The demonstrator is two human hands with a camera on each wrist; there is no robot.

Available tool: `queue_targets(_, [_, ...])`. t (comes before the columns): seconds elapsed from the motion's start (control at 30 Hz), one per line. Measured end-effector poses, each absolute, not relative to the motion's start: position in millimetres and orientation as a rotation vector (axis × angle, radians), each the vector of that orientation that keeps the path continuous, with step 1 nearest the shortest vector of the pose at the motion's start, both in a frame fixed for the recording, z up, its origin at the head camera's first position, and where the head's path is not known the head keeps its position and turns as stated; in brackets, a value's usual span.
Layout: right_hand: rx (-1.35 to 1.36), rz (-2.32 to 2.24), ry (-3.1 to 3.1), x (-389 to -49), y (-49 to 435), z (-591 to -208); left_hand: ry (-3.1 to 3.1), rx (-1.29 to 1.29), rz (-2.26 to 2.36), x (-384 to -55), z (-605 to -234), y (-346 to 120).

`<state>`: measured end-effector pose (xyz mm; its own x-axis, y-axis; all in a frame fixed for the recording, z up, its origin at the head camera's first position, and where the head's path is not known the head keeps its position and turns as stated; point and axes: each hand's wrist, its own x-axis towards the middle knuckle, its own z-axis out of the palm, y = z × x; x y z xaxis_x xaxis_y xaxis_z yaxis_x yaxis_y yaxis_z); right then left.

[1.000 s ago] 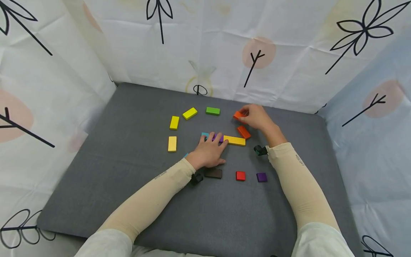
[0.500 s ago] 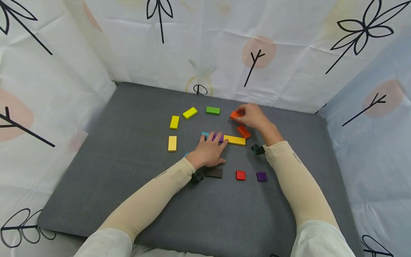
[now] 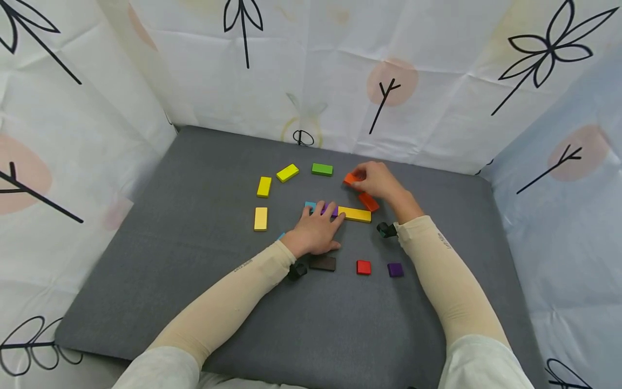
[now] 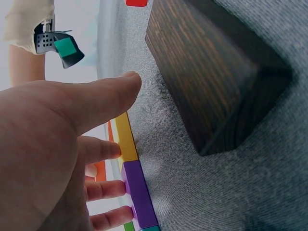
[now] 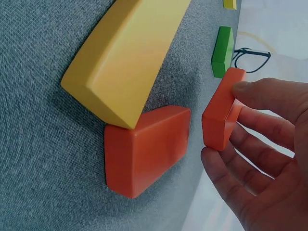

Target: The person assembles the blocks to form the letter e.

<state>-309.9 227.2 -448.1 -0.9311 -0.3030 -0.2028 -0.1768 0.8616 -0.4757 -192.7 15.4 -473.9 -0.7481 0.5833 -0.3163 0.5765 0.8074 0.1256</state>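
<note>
My right hand [image 3: 381, 181] pinches an orange block [image 5: 224, 106] between thumb and fingers. In the right wrist view it is tilted, near another orange-red block [image 5: 154, 149], whose corner meets the end of a long golden-yellow block [image 3: 357, 215]. My left hand [image 3: 317, 231] lies with fingers spread over a row made of that yellow block, a purple block [image 4: 139, 192] and a light blue block [image 3: 309, 205]. Its fingertips touch the yellow and purple blocks. Below the left palm is a dark brown wooden block [image 4: 207, 72].
A green block [image 3: 322, 169] and several yellow blocks [image 3: 261, 219] curve round the far and left sides. A red block [image 3: 363, 267] and a dark purple block [image 3: 396, 270] lie nearer on the grey table [image 3: 194, 281]. Patterned cloth [image 3: 330, 81] hangs behind.
My right hand has shifted left with the orange block, away from above the orange-red block and toward the green one. The left hand has stayed in place.
</note>
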Motion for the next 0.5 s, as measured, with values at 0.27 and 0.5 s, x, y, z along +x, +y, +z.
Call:
queue_targets(0.27, [-0.387,-0.684,2.734,-310.8,224.3,-455.3,2.654,0.880,0.027,-192.3,-475.4,14.5])
queue_targets(0.5, [-0.384,-0.678,2.728,-310.2,223.3,-458.2,2.665,0.883,0.021,-191.6,-475.0,14.9])
